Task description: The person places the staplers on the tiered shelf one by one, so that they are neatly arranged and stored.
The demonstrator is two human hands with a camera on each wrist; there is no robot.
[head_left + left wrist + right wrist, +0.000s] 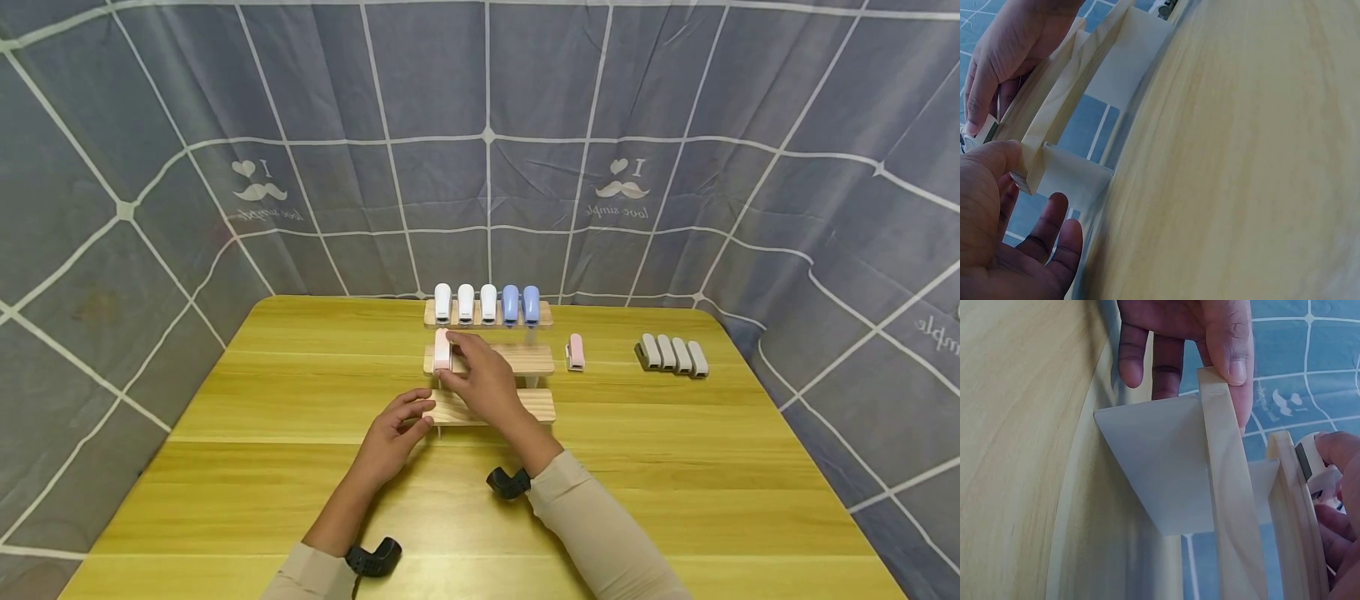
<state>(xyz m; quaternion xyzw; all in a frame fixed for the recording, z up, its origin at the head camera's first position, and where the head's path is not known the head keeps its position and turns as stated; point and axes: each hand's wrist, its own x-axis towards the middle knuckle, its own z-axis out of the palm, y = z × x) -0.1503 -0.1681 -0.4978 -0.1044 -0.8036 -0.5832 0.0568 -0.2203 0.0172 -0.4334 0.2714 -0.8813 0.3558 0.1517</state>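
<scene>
Right grip (486, 379): thumb and fingers pinching a pale pink stapler (442, 348) at the left end of the middle shelf (534, 360); whether its full weight is down, cannot tell. Left grip (393, 435): nearer the person and left of the right one, thumb and forefinger holding the left end of the bottom shelf (538, 405), other fingers loose. Under that shelf, beside the left grip, a white panel (1154, 469).

Just beyond the right grip, top shelf (546, 317) with a row: three white staplers (466, 304), then two blue staplers (510, 305) to their right. Right of the right grip, past the shelf ends, a second pink stapler (576, 352) on the worktop (675, 467). Farther out that side, well apart from both grips, four light grey staplers (681, 355) set side by side. Beyond everything, a grey-blue curtain (427, 67), white grid lines.
</scene>
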